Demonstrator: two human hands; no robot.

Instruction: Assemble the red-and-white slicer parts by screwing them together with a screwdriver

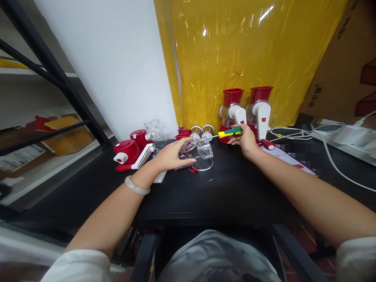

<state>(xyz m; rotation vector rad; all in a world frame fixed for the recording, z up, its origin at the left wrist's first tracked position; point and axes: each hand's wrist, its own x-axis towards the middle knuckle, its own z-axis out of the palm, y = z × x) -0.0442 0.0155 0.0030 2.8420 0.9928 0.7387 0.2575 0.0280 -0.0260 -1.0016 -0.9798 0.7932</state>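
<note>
My left hand [173,153] is closed around a clear plastic housing [202,148], fingers over its far side and thumb along its near side. In my right hand [246,140] is a screwdriver [230,132] with a yellow and green handle. Its metal shaft points left, and the tip is at the housing's upper right side; whether it touches a screw is too small to tell. Beneath the housing lie a clear round part [204,164] and a small red piece [193,170]. A small metal pin or screw [210,180] rests on the black table [229,196] nearby.
Two assembled red-and-white rotary graters [233,111] stand at the back right. Red bases [127,150] and a white crank arm [143,156] lie left of my left hand. Metal grater drums [208,131] sit behind the housing. A tablet or phone [289,158] and white cables [293,133] are at right.
</note>
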